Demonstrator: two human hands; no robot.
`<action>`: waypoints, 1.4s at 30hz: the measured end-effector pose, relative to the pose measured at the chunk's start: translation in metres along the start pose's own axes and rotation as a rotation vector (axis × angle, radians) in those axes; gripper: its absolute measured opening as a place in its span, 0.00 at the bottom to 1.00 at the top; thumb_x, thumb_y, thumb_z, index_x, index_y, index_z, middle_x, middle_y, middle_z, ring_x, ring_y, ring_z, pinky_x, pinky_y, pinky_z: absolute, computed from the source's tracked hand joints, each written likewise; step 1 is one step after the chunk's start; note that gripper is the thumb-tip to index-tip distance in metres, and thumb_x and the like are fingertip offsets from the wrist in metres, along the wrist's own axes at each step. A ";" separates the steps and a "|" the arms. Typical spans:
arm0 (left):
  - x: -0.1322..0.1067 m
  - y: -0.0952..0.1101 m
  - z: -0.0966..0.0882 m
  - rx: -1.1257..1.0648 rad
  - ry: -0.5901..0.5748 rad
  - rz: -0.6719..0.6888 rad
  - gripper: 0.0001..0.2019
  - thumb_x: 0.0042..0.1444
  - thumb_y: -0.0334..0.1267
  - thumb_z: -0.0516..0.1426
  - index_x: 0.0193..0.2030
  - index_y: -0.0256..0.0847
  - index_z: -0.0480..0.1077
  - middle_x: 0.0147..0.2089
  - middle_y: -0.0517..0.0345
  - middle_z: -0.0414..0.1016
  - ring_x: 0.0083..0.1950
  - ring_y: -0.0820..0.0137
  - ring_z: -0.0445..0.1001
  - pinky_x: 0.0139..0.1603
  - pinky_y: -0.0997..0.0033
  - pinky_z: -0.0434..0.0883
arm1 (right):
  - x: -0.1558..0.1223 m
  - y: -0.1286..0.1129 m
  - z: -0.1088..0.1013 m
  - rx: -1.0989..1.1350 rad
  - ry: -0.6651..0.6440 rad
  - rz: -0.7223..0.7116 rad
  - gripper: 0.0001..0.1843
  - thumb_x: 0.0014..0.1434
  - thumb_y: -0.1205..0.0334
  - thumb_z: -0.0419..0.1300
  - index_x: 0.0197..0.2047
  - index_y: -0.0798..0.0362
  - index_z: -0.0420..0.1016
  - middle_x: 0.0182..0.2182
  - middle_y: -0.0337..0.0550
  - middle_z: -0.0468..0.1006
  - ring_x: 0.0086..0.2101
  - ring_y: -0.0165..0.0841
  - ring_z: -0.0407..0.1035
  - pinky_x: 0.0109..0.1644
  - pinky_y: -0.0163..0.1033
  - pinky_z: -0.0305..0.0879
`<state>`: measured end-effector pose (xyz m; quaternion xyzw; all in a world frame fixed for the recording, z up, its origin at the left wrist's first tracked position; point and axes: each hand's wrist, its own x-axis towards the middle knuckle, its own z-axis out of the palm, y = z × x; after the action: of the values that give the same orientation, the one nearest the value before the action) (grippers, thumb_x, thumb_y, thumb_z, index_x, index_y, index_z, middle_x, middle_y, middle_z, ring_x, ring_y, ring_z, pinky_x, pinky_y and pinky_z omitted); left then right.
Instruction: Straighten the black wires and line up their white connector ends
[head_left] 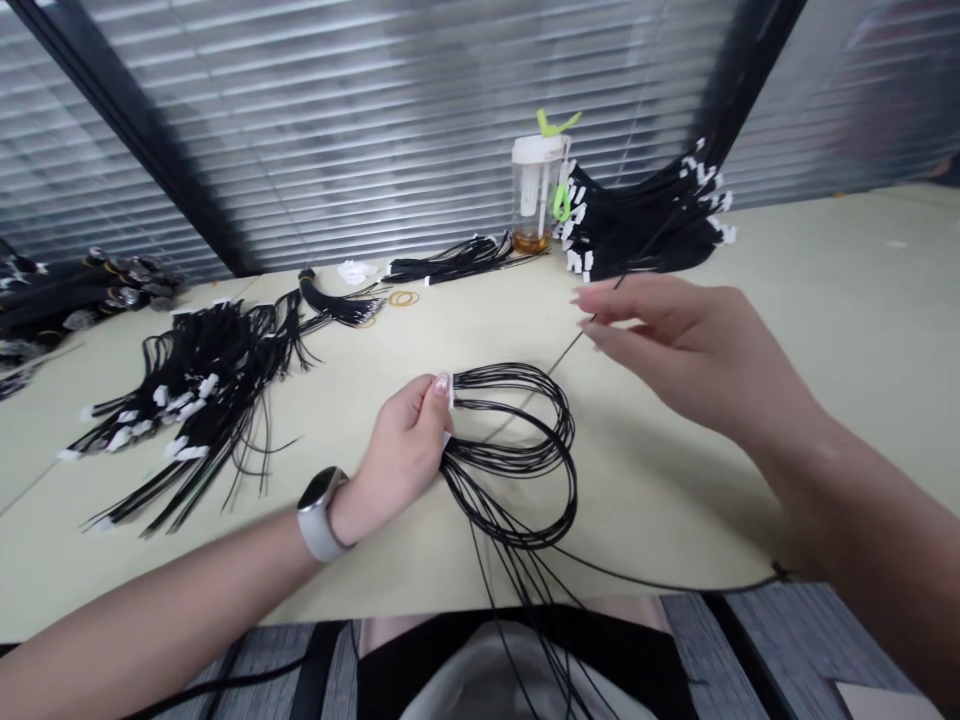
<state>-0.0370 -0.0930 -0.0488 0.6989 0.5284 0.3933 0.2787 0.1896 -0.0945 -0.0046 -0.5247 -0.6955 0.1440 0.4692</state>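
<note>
My left hand (405, 450), with a white watch on its wrist, is closed on a looped bundle of thin black wires (525, 450) at their white connector ends. The loop lies on the pale table (675, 480), and loose wire tails hang over the near edge into my lap. My right hand (675, 340) hovers above and to the right of the loop. Its fingers are pressed together in a pinch on a single black wire (566, 350), which runs down toward the bundle.
A heap of black wires with white connectors (187, 390) lies at the left, another stack (645, 220) at the back right. A clear bottle with a white lid (536, 195) stands behind. Rubber bands (403, 298) and a smaller tied bundle (450, 262) lie mid-table. Window blinds back the table.
</note>
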 end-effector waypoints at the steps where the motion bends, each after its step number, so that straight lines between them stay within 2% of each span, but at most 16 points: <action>1: 0.000 0.000 0.000 0.001 -0.012 0.002 0.19 0.61 0.45 0.44 0.21 0.39 0.56 0.19 0.63 0.58 0.22 0.76 0.57 0.25 0.74 0.58 | 0.000 0.001 0.001 0.203 0.029 0.024 0.09 0.55 0.58 0.57 0.38 0.49 0.76 0.38 0.40 0.76 0.35 0.29 0.69 0.39 0.38 0.66; 4: -0.001 0.000 0.001 0.001 -0.065 0.015 0.19 0.61 0.45 0.44 0.21 0.39 0.57 0.19 0.63 0.58 0.22 0.76 0.57 0.25 0.75 0.58 | 0.002 0.002 0.007 0.659 0.062 0.144 0.09 0.60 0.58 0.52 0.38 0.48 0.73 0.31 0.36 0.72 0.27 0.24 0.65 0.37 0.37 0.66; 6: -0.002 0.000 0.001 0.002 -0.091 0.032 0.19 0.61 0.45 0.44 0.21 0.39 0.57 0.18 0.64 0.58 0.22 0.76 0.57 0.24 0.75 0.58 | 0.003 0.004 0.009 0.746 0.023 0.189 0.13 0.62 0.60 0.49 0.49 0.42 0.67 0.24 0.33 0.68 0.20 0.22 0.58 0.30 0.35 0.63; 8: -0.003 0.000 0.001 0.002 -0.100 0.045 0.19 0.61 0.45 0.44 0.21 0.39 0.57 0.19 0.64 0.58 0.22 0.76 0.57 0.25 0.75 0.58 | 0.002 0.005 0.011 0.716 -0.121 0.175 0.24 0.64 0.60 0.46 0.62 0.34 0.47 0.23 0.31 0.69 0.18 0.23 0.55 0.26 0.34 0.60; 10: -0.003 0.000 0.001 0.004 -0.102 0.044 0.19 0.61 0.45 0.44 0.21 0.39 0.58 0.19 0.64 0.58 0.22 0.76 0.57 0.25 0.75 0.58 | -0.001 0.004 0.013 0.631 -0.313 0.118 0.33 0.64 0.58 0.44 0.64 0.34 0.27 0.27 0.33 0.71 0.18 0.24 0.55 0.24 0.34 0.59; 13: -0.003 0.001 0.002 -0.001 -0.122 0.033 0.19 0.61 0.45 0.43 0.21 0.39 0.57 0.19 0.64 0.57 0.22 0.76 0.57 0.24 0.75 0.57 | -0.009 0.001 0.020 0.416 -0.458 0.042 0.39 0.64 0.54 0.44 0.63 0.41 0.13 0.35 0.39 0.72 0.23 0.26 0.61 0.27 0.34 0.62; 15: -0.003 0.002 0.002 -0.009 -0.138 0.034 0.19 0.61 0.45 0.44 0.21 0.39 0.57 0.19 0.64 0.58 0.22 0.76 0.57 0.24 0.75 0.57 | -0.015 -0.003 0.026 0.287 -0.416 -0.033 0.40 0.63 0.54 0.46 0.64 0.44 0.15 0.43 0.45 0.68 0.33 0.29 0.65 0.34 0.37 0.65; 18: -0.002 0.001 0.004 -0.008 -0.143 0.052 0.19 0.61 0.45 0.44 0.21 0.39 0.57 0.19 0.63 0.57 0.22 0.76 0.56 0.23 0.75 0.56 | -0.018 -0.008 0.036 0.265 -0.197 -0.088 0.30 0.62 0.56 0.47 0.63 0.45 0.36 0.49 0.48 0.62 0.38 0.30 0.63 0.38 0.37 0.64; 20: -0.002 0.001 0.004 -0.007 -0.139 0.063 0.19 0.61 0.44 0.44 0.21 0.39 0.57 0.19 0.63 0.57 0.22 0.76 0.56 0.23 0.75 0.56 | -0.017 -0.010 0.039 0.367 -0.019 -0.054 0.18 0.63 0.56 0.44 0.55 0.45 0.48 0.42 0.44 0.66 0.30 0.27 0.62 0.31 0.34 0.62; 22: -0.002 0.000 0.004 -0.010 -0.139 0.070 0.19 0.61 0.44 0.44 0.21 0.39 0.57 0.20 0.63 0.58 0.22 0.76 0.57 0.24 0.75 0.57 | -0.014 -0.011 0.039 0.444 0.047 -0.005 0.09 0.64 0.56 0.44 0.47 0.47 0.54 0.30 0.37 0.67 0.22 0.25 0.58 0.25 0.33 0.58; 24: -0.003 0.000 0.003 -0.016 -0.143 0.078 0.19 0.61 0.44 0.44 0.21 0.39 0.57 0.20 0.63 0.58 0.22 0.76 0.57 0.24 0.75 0.57 | -0.013 -0.011 0.037 0.379 -0.024 0.007 0.05 0.63 0.58 0.47 0.40 0.49 0.59 0.25 0.34 0.67 0.21 0.25 0.58 0.26 0.33 0.58; 26: -0.003 0.000 0.002 -0.025 -0.137 0.077 0.19 0.61 0.44 0.44 0.21 0.39 0.57 0.20 0.63 0.58 0.22 0.76 0.57 0.24 0.75 0.58 | -0.012 -0.011 0.036 0.212 -0.164 -0.033 0.07 0.60 0.61 0.51 0.32 0.52 0.66 0.26 0.37 0.70 0.26 0.26 0.63 0.32 0.34 0.60; 29: -0.004 0.000 0.001 -0.033 -0.111 0.066 0.19 0.61 0.44 0.44 0.21 0.39 0.57 0.20 0.63 0.59 0.22 0.76 0.57 0.24 0.75 0.58 | -0.014 -0.011 0.037 0.073 -0.325 -0.110 0.08 0.58 0.64 0.53 0.32 0.53 0.73 0.30 0.40 0.74 0.34 0.29 0.67 0.38 0.34 0.61; 33: -0.004 0.000 0.002 -0.026 -0.101 0.059 0.19 0.61 0.44 0.44 0.21 0.39 0.57 0.19 0.63 0.59 0.22 0.76 0.57 0.24 0.75 0.57 | -0.018 -0.012 0.038 0.050 -0.330 -0.074 0.08 0.59 0.61 0.52 0.40 0.52 0.70 0.25 0.36 0.74 0.26 0.26 0.66 0.33 0.32 0.60; 38: -0.003 0.001 0.002 -0.015 -0.099 0.065 0.19 0.61 0.44 0.44 0.21 0.39 0.57 0.19 0.63 0.58 0.22 0.76 0.57 0.24 0.75 0.57 | -0.020 -0.012 0.036 -0.113 -0.389 -0.101 0.07 0.58 0.63 0.52 0.29 0.54 0.66 0.19 0.33 0.68 0.20 0.23 0.58 0.26 0.30 0.52; 42: -0.004 0.001 0.001 -0.011 -0.100 0.065 0.19 0.61 0.43 0.44 0.21 0.39 0.57 0.20 0.63 0.58 0.23 0.76 0.57 0.25 0.75 0.57 | -0.022 -0.013 0.038 -0.182 -0.450 -0.117 0.09 0.59 0.62 0.50 0.30 0.54 0.68 0.20 0.35 0.68 0.22 0.24 0.59 0.28 0.31 0.51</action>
<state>-0.0363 -0.0974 -0.0496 0.7328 0.4887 0.3696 0.2959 0.1519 -0.1073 -0.0259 -0.4783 -0.8218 0.1667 0.2609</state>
